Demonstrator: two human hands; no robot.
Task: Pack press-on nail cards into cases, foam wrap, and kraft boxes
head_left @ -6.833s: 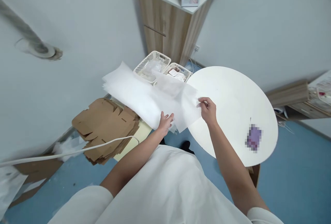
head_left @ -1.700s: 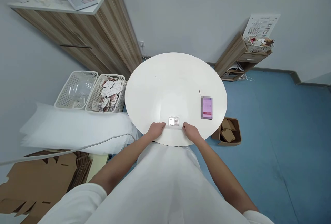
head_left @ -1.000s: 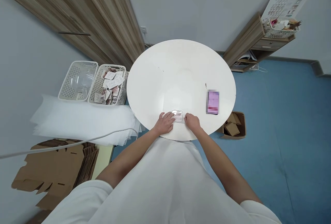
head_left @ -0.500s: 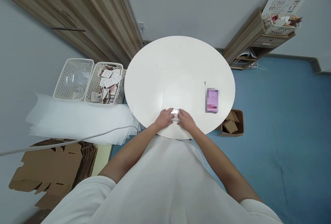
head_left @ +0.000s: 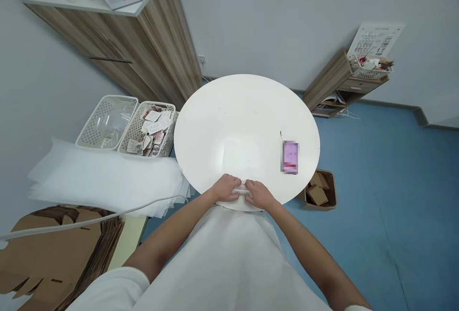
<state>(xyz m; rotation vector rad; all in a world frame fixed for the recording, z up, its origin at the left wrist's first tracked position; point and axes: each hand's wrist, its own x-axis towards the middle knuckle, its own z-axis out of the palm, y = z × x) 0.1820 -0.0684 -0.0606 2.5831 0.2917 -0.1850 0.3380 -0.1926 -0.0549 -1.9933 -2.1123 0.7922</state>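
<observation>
Near the front edge of the round white table point(head_left: 251, 110), a small whitish, partly see-through bundle point(head_left: 242, 189) is gripped at both ends. My left hand point(head_left: 226, 187) has its fingers curled over the left end. At the right end, the fingers of my right hand point(head_left: 258, 194) close round it in the same way. What is inside the bundle cannot be made out. Just beyond the hands lies a thin white sheet point(head_left: 239, 155), hardly distinct from the tabletop. A pixelated purple item point(head_left: 290, 158) rests farther right on the table.
On the left are a white basket of cards point(head_left: 172, 131), another basket with clear plastic point(head_left: 81, 131), a stack of white sheets point(head_left: 107, 172) and flattened cardboard boxes point(head_left: 71, 249). A cable point(head_left: 143, 205) crosses there. An open carton point(head_left: 333, 191) stands on the floor at right.
The camera has tilted up, so the table sits lower in view. My hands have closed more tightly round the bundle, which now looks rolled; earlier my fingers lay flatter over a shiny clear piece.
</observation>
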